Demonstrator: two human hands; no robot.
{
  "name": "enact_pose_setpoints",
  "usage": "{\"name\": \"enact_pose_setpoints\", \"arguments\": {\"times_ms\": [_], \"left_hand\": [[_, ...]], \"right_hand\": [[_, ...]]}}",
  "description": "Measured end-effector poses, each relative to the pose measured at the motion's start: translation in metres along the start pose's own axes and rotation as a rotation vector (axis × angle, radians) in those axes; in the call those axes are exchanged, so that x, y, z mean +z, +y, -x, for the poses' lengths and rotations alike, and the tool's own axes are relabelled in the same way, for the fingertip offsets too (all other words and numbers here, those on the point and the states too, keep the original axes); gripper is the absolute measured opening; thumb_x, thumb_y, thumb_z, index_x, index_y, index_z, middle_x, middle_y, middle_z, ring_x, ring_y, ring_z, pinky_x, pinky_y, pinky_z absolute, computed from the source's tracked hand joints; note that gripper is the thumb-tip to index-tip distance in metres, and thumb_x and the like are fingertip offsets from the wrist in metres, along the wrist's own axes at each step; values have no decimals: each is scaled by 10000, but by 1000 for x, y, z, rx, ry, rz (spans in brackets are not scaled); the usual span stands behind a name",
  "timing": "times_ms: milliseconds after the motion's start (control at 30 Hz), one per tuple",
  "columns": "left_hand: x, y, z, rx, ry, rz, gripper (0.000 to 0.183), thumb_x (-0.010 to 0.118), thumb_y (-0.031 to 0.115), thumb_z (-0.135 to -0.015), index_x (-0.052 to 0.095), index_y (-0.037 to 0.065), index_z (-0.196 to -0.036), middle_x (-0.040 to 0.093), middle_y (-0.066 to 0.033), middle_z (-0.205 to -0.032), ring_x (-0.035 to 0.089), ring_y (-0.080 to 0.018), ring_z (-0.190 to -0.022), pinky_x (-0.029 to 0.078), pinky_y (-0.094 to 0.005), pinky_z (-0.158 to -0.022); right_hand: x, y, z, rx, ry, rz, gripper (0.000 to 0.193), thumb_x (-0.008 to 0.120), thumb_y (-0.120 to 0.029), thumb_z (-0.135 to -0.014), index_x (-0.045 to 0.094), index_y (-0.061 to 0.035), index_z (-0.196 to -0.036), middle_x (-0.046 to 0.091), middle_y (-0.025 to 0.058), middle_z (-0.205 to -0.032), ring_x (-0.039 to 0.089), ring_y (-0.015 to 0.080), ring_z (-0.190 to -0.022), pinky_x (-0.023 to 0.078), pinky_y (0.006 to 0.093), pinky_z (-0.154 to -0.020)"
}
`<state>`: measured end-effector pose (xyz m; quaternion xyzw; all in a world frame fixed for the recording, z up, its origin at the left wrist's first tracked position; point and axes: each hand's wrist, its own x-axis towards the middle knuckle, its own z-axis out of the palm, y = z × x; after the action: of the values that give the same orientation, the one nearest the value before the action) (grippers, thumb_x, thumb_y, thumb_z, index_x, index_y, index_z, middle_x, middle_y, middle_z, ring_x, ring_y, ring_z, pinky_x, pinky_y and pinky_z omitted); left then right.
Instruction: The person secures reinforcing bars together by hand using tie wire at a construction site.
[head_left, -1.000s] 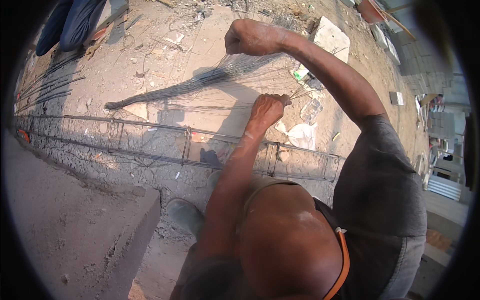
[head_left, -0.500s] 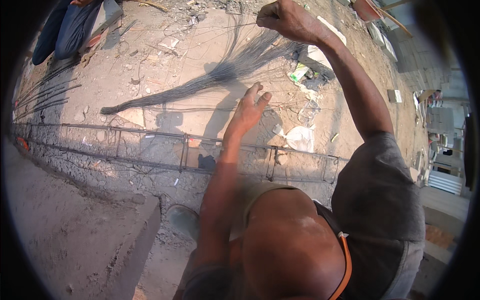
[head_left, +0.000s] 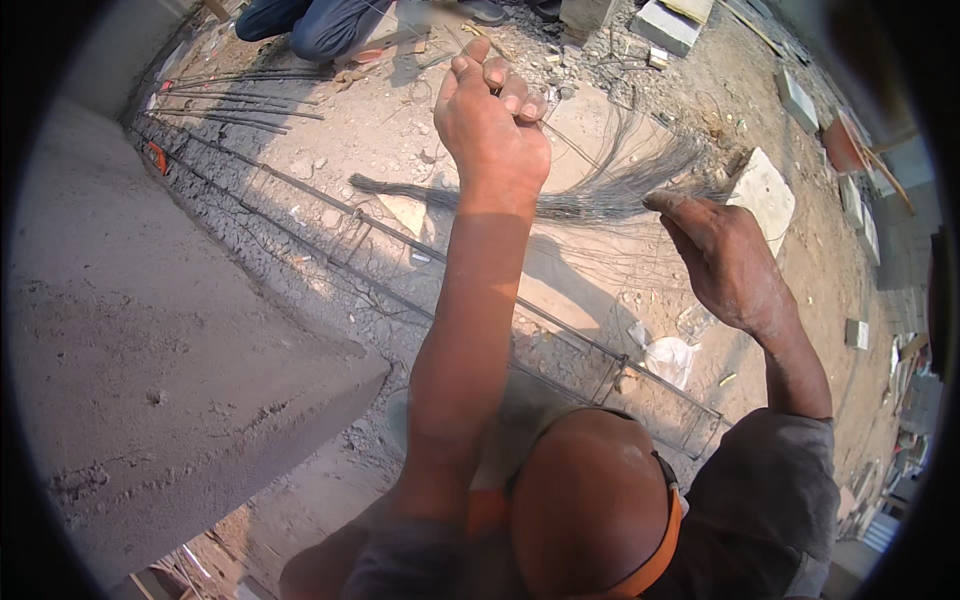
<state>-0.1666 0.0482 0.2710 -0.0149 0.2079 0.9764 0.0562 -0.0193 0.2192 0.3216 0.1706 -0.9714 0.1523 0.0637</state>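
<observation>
A bundle of thin dark tie wire [head_left: 590, 205] lies on the dusty ground, bound tight at its left end and fanned out at its right. Above its left part my left hand [head_left: 495, 130] is raised with the fingers curled in. A thin strand of wire shows on either side of that fist, so it is closed on the strand. My right hand [head_left: 725, 255] is over the fanned right end, fingers pressed together and pointing left. Whatever may be between those fingertips is too small to make out.
A long rebar cage [head_left: 560, 325] runs diagonally below the wire. At left stands a concrete block [head_left: 180, 400] with a sharp corner. Loose rebar rods [head_left: 235, 105] lie at the upper left, near a kneeling person's legs [head_left: 335, 30]. Pale rubble [head_left: 765, 195] and a white bag [head_left: 670, 360] are at right.
My left hand has gone from open to closed and moved up. My right hand has come down and to the right from the top of the view. The whole view has turned.
</observation>
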Motion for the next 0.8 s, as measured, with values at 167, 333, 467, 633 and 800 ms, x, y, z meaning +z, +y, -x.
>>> {"name": "enact_pose_setpoints", "arguments": {"times_ms": [167,333,467,633,800], "left_hand": [[57,66,13,210,-179,-254,290,413,292,-1022,482,25,-1114,425,27,-725,340,-46,-470,279,-197,-397],[120,97,46,275,-247,-263,281,437,285,-1014,470,22,-1106,420,16,-688,320,-39,-432,241,-200,-363],[136,122,58,339,-251,-170,233,403,273,-1024,463,48,-1048,422,16,-684,295,-50,-403,216,-207,-336],[155,112,80,261,-319,-104,204,396,283,-1024,458,88,-1029,409,17,-669,279,-65,-401,211,-222,-342],[180,108,58,246,-527,15,169,430,260,-1009,477,109,-951,431,21,-634,307,-76,-420,203,-235,-361]], "right_hand": [[-26,-40,66,221,-142,-435,469,477,56,-804,498,-15,-1267,598,169,-702,614,341,-671,489,380,-653],[-6,-75,125,285,-96,-890,240,455,-101,-975,576,-15,-1163,551,45,-600,546,106,-519,447,258,-509],[-15,-76,179,391,-59,-967,225,483,-154,-984,622,6,-1060,527,28,-579,505,97,-495,419,253,-487],[-28,-73,229,549,-112,-1261,212,490,-152,-988,628,9,-989,533,27,-583,501,101,-500,426,256,-497],[-35,-66,263,451,124,-766,231,470,-166,-997,611,4,-930,583,56,-652,556,114,-570,449,260,-548]]}}
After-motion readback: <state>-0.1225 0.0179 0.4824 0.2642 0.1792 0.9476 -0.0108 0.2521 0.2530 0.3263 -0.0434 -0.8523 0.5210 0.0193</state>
